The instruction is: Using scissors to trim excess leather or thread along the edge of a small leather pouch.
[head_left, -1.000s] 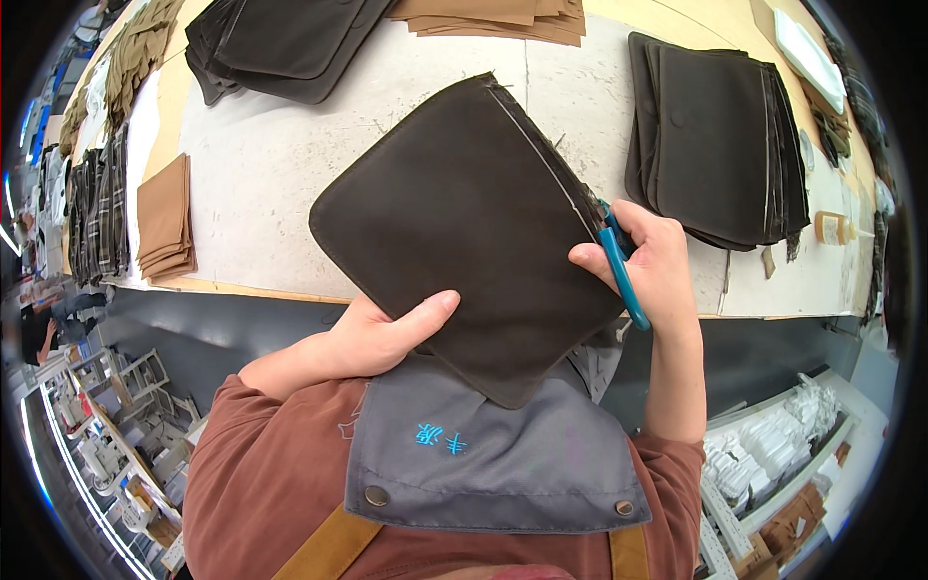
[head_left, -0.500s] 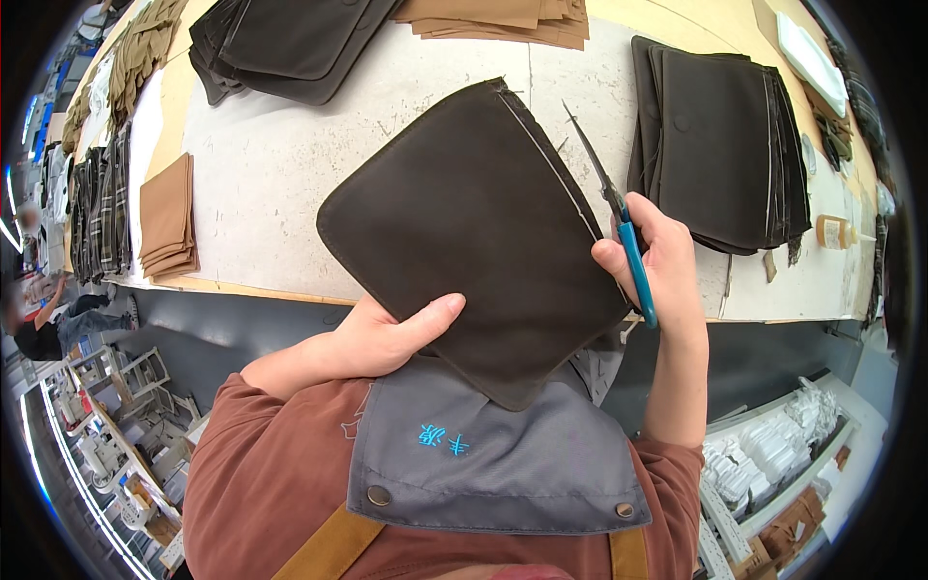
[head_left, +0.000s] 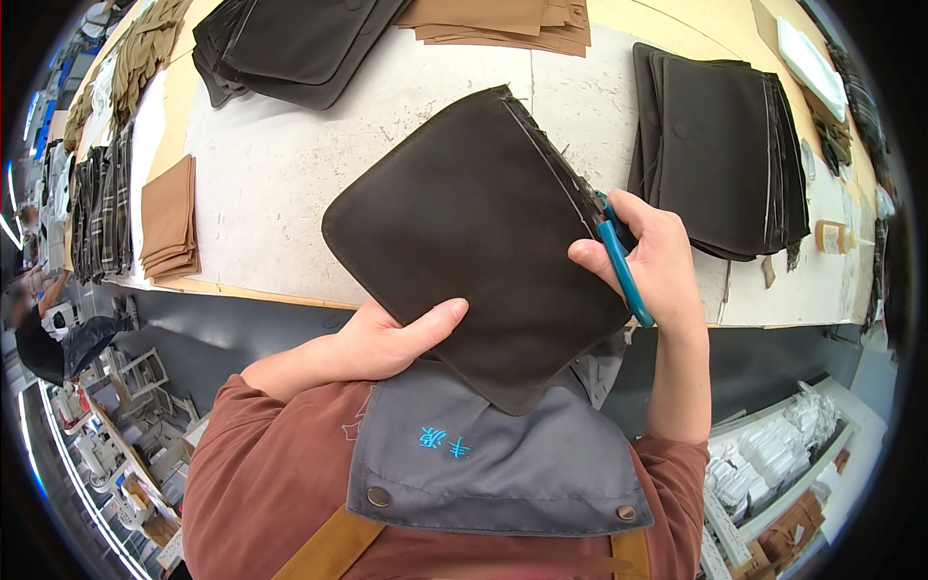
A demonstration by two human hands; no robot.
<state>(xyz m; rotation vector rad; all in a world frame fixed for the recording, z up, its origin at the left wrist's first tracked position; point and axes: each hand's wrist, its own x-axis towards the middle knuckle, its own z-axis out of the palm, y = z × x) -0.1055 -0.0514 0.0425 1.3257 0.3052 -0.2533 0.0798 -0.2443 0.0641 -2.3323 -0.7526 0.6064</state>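
A dark brown square panel (head_left: 454, 232) with rounded corners, fabric or leather, is held tilted in front of me. A white line and loose threads run along its upper right edge. My left hand (head_left: 391, 338) grips the lower left side, thumb on top and fingers hidden beneath. In my right hand (head_left: 652, 256) are scissors with teal handles (head_left: 623, 273), brought against the panel's threaded edge; their blades are mostly hidden by that edge. My right thumb lies near the panel's surface.
Stacks of similar dark panels lie at the right (head_left: 720, 150) and far left (head_left: 309, 48). Brown pieces (head_left: 166, 217) are piled at the left, and more brown sheets (head_left: 503, 19) at the back. A small bottle (head_left: 831, 237) stands right. The table's front edge runs below the panel.
My right hand has moved slightly left with the scissors, and their blades, which pointed up beside the panel, now lie at its edge. The panel has shifted slightly.
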